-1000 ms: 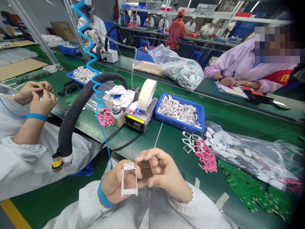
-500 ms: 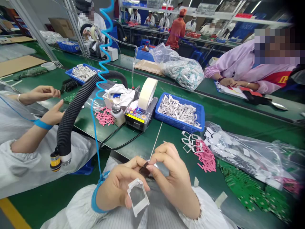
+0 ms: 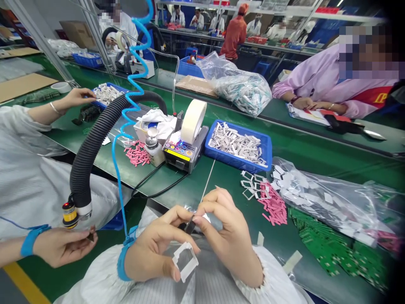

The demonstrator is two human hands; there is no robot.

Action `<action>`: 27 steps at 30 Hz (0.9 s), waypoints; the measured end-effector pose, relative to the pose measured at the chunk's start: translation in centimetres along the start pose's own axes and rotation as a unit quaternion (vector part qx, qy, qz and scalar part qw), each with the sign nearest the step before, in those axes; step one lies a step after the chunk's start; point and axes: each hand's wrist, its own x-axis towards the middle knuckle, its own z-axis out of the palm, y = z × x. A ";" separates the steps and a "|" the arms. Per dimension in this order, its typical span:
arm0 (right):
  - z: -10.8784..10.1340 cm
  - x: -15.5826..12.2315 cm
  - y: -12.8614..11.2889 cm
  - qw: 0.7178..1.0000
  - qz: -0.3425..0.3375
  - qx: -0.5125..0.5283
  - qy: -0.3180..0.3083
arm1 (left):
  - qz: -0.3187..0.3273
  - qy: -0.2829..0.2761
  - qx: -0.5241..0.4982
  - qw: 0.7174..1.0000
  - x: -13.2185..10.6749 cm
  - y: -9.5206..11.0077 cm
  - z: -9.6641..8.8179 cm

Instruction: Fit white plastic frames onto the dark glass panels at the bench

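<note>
My left hand (image 3: pixel 153 249), with a blue wrist strap, is closed around a small white plastic frame (image 3: pixel 189 270), held low between thumb and fingers. Its index finger also touches a small dark flat piece (image 3: pixel 190 227). The thumb and index finger of my right hand (image 3: pixel 232 238) pinch the other edge of that piece. Both hands meet just above my lap at the bench edge. Fingers hide most of the dark piece, so its kind is unclear. Beyond my right hand, several white frames (image 3: pixel 253 185) lie beside pink strips (image 3: pixel 274 204).
A blue tray (image 3: pixel 236 160) of white parts stands ahead, beside a tape dispenser (image 3: pixel 180 156) and a bottle (image 3: pixel 154 154). Green circuit boards (image 3: pixel 332 249) and a plastic bag (image 3: pixel 316 198) lie right. A black hose (image 3: pixel 98 139) arches left, near a co-worker's hand (image 3: pixel 63 245).
My hands keep nearly the same hold; the white frame has turned slightly and shifted a little right. The co-worker's hands on the left have moved apart, one towards a tray, one down.
</note>
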 end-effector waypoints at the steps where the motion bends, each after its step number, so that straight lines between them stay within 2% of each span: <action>1: 0.0 0.0 0.1 1.000 -0.003 0.000 0.002 | -0.004 0.000 0.003 1.000 0.0 -0.1 0.0; 22: 1.1 -0.6 0.4 0.996 -0.021 -0.046 0.071 | -0.027 -0.005 0.006 1.000 0.2 -0.2 -0.4; 27: 1.3 -0.5 0.6 0.997 -0.016 -0.045 0.058 | -0.034 -0.011 0.005 0.999 0.3 0.0 -0.6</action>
